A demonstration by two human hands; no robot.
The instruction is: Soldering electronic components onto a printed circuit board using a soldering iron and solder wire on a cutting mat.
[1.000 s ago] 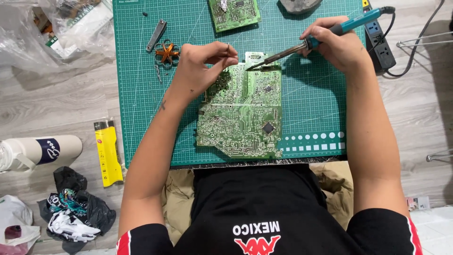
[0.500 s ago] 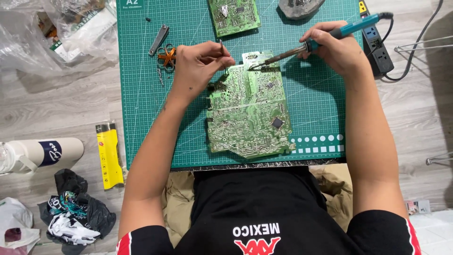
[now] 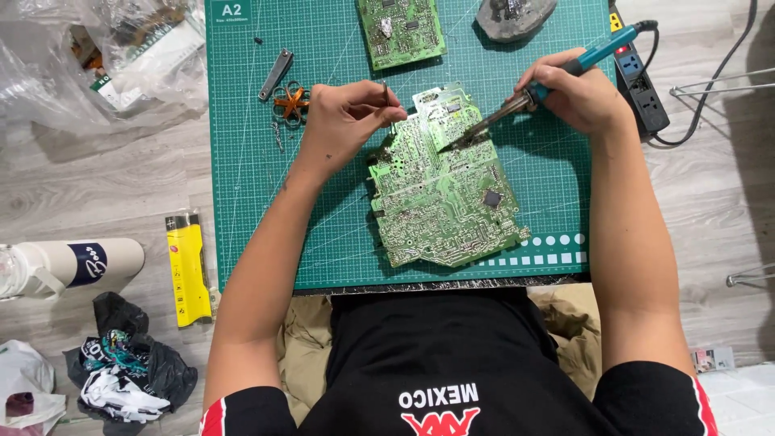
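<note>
Green cutting mat [image 3: 266, 202] lies on grey wood-plank floor [image 3: 105, 190].

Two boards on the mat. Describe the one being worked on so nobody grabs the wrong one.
On the green cutting mat, take the large circuit board in the middle, solder side up and tilted. The soldering iron in the right hand touches it; the smaller board lies untouched at the mat's top edge.

circuit board [image 3: 444, 194] on cutting mat [image 3: 323, 242] | power strip [image 3: 642, 81] right | bottle [image 3: 73, 266] left
</note>
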